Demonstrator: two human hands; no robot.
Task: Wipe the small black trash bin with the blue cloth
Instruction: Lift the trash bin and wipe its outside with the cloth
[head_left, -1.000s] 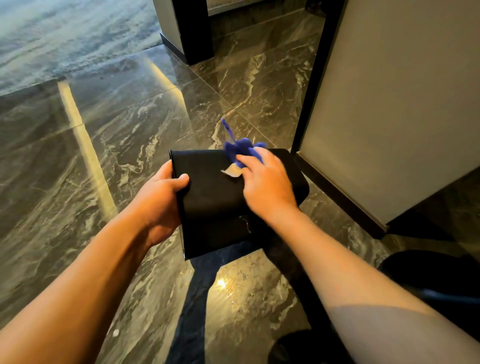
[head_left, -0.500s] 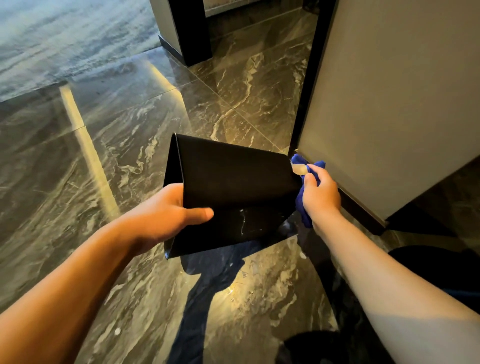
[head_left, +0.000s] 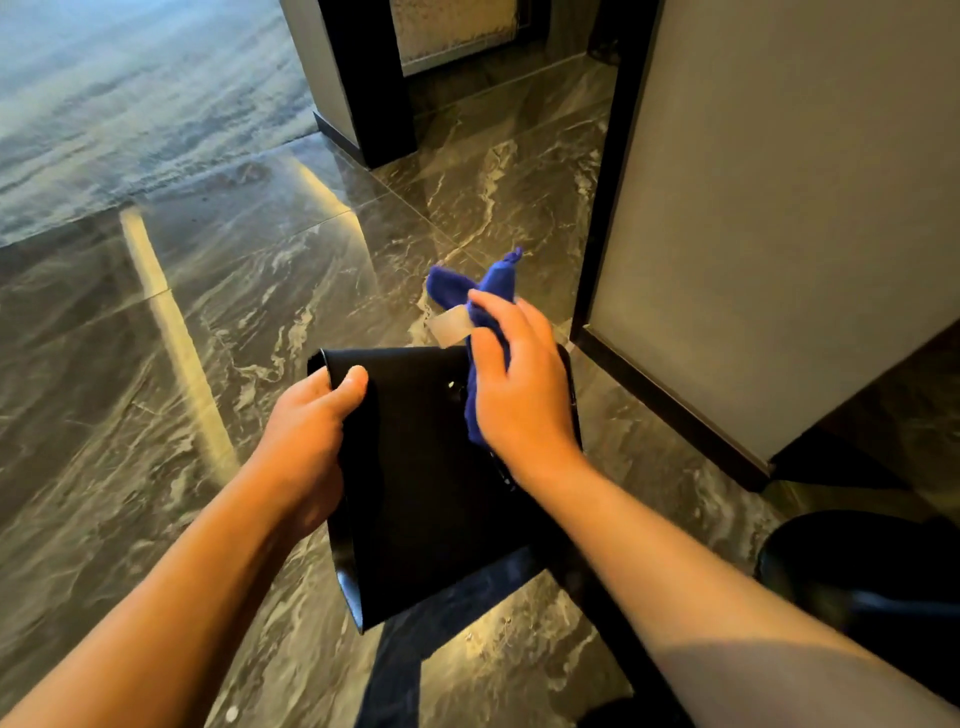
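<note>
Bin (head_left: 431, 483), small and black, sits tipped between both hands above the floor (head_left: 171, 395). Left hand (head_left: 306, 447) fingers clamp its edge. Right hand (head_left: 519, 384) fingers squeeze the soft blue cloth (head_left: 475, 283) against its top. It looks light, stiff and slippery; hold the rim.

Two bare forearms reach in from the bottom edge, with no sleeves, watch, bracelet or rings to be seen on them. The left hand (head_left: 311, 441) shows its thumb with a short, trimmed nail and the back of the hand with knuckles faintly marked. The right hand (head_left: 519, 395) shows four fingers and a smooth back, with no glove. A soft-edged shadow falls across the right forearm near the elbow. Both wrists are uncovered, and nothing is worn on either arm.
</note>
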